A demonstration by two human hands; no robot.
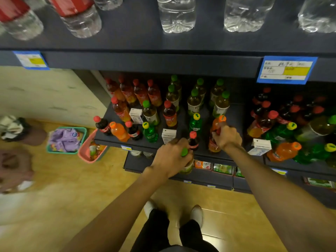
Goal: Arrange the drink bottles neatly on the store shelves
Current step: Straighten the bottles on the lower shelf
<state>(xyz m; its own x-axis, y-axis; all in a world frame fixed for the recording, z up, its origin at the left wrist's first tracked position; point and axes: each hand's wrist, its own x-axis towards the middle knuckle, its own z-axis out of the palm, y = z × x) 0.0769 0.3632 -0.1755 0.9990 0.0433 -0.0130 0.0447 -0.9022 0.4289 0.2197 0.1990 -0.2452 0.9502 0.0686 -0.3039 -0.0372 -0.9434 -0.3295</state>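
My left hand point(171, 158) is shut on a green-capped tea bottle point(187, 167) at the front edge of the dark middle shelf point(112, 139); a small cola bottle point(193, 141) with a red cap stands right beside it. My right hand point(227, 138) grips bottles at the shelf front: an orange soda bottle point(218, 122) with an orange cap pokes out above the fist, and an orange-labelled bottle point(213, 146) shows below it. Mixed red-capped, green-capped and yellow-capped bottles stand in loose rows behind.
White drink cartons point(168, 135) stand among the bottles. Water bottles point(176, 15) fill the upper shelf. A teal basket point(66, 140) and a pink basket point(91, 148) sit on the floor at left, near another person point(14, 168). Packets line the lower shelf point(223, 169).
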